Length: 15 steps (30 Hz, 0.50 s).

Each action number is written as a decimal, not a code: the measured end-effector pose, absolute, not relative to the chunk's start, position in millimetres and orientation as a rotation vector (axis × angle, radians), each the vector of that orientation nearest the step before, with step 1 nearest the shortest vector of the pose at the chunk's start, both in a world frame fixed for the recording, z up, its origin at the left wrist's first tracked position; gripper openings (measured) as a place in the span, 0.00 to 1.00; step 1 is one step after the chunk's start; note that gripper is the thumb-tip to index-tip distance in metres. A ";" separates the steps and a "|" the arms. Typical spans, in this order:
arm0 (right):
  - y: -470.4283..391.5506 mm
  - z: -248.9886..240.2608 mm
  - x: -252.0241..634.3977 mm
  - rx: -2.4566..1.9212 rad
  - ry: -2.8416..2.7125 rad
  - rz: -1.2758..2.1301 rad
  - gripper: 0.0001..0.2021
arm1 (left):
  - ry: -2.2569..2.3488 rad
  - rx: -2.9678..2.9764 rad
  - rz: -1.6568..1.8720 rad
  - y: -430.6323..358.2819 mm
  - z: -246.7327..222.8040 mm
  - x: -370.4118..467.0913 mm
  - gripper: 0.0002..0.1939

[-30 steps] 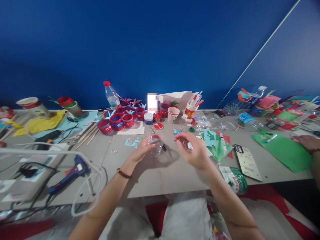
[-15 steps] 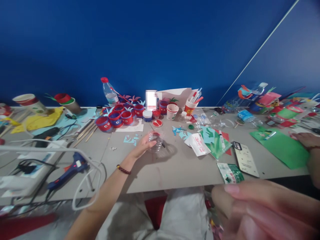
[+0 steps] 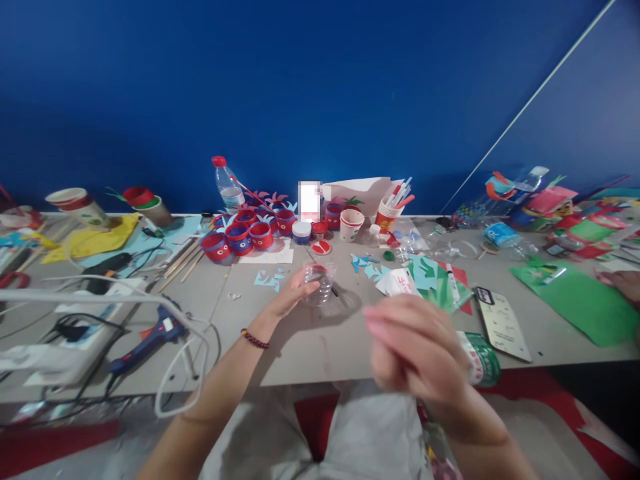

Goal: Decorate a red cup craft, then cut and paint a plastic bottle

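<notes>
My left hand (image 3: 293, 293) is closed around a clear plastic bottle piece (image 3: 319, 293) just above the grey table; some red shows at its top. Next to it on the table lies a small dark object (image 3: 335, 291), too small to name. My right hand (image 3: 417, 347), blurred, hovers over the front edge with curled fingers pressed together. Whatever they may hold is hidden. Behind that hand lie a white paper packet (image 3: 397, 283) and a green-and-white packet (image 3: 483, 360), the latter partly covered.
Red and blue rings with paper leaves (image 3: 240, 239) stand at the back. On the left are a blue glue gun (image 3: 150, 343), a power strip (image 3: 95, 333) and loose cables. A phone (image 3: 504, 323), green paper (image 3: 575, 300) and another person's hand (image 3: 620, 283) are at right.
My right hand has moved left and forward from the lower right corner, over the table's front edge. My left hand still holds the bottle piece. The view has shifted slightly.
</notes>
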State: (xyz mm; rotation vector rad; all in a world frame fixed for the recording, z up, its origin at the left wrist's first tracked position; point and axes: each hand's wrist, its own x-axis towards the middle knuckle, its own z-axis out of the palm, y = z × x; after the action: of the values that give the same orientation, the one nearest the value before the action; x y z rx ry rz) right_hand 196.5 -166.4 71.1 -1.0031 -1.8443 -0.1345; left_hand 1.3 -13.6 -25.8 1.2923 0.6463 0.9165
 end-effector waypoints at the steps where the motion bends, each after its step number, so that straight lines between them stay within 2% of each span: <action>1: -144.3 64.2 197.3 -0.991 -1.827 -0.168 0.15 | 0.645 1.285 0.924 -14.0 -24.8 1.4 0.27; 5: -72.2 17.4 195.2 -1.155 -1.856 -0.042 0.11 | 0.660 1.258 0.951 -14.8 -25.1 1.4 0.27; 9: -49.5 -23.4 197.6 -1.280 -1.808 0.381 0.16 | 0.673 1.223 0.949 -13.6 -30.6 0.4 0.28; 12: -48.7 -32.8 198.2 -1.238 -1.752 0.706 0.16 | 0.655 1.208 0.948 -13.6 -31.7 0.2 0.30; 15: -47.5 -31.7 196.4 -1.219 -1.757 0.839 0.11 | 0.649 1.213 0.954 -13.9 -31.4 0.6 0.29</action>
State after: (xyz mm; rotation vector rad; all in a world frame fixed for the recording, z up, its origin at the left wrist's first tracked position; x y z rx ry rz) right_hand 196.4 -47.5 -31.7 -1.2186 -1.7570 0.8390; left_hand 0.6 -13.9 -31.4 1.2133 0.6488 0.9542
